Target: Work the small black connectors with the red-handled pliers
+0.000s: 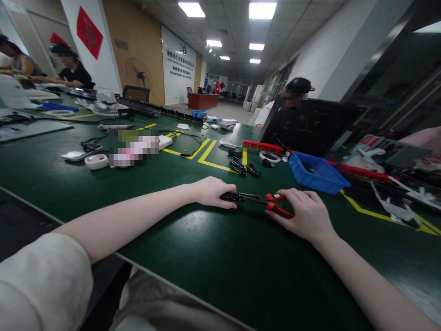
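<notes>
My left hand (214, 192) is closed around a small black part (234, 197), whose kind I cannot make out; my fingers hide some of it. In my right hand (308, 212) are needle-nose pliers (253, 197) with red and black handles, my fingers wrapped round the grips. The pliers' long jaws point left and reach the black part, though whether they grip it is too small to tell. Beyond my hands, several similar black parts (237, 165) lie in a loose group on the green table (193, 257).
A blue bin (319, 177) with a dark item inside stands right of the black parts. Behind it runs a red strip (263, 146), and a large black panel (303, 124) stands upright near a person in a cap. A white roll (269, 157) lies nearby. Cables and small white devices (96, 161) are at left.
</notes>
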Motion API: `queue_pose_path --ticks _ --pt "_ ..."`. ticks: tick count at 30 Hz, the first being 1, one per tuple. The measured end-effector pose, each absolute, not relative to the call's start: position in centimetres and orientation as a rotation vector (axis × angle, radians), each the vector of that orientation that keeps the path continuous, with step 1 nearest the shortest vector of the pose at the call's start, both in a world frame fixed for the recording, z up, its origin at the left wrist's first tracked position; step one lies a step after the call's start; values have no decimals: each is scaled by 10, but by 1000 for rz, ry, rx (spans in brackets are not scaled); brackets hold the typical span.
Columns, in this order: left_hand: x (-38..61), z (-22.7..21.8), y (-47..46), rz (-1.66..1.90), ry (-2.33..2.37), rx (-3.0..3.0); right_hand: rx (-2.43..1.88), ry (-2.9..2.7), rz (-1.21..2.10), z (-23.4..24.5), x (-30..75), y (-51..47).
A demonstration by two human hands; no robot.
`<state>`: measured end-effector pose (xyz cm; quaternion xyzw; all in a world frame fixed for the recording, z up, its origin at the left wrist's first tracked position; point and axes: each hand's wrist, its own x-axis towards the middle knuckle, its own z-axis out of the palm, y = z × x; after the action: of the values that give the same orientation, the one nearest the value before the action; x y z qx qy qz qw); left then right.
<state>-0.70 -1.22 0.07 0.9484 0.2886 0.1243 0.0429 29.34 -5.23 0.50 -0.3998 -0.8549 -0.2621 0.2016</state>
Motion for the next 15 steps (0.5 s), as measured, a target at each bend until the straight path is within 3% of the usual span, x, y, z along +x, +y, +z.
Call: queue_pose_path --ticks 15 --pt "-8 0 -12 390 856 2953 -1067 -2429 -676 7 289 -53"
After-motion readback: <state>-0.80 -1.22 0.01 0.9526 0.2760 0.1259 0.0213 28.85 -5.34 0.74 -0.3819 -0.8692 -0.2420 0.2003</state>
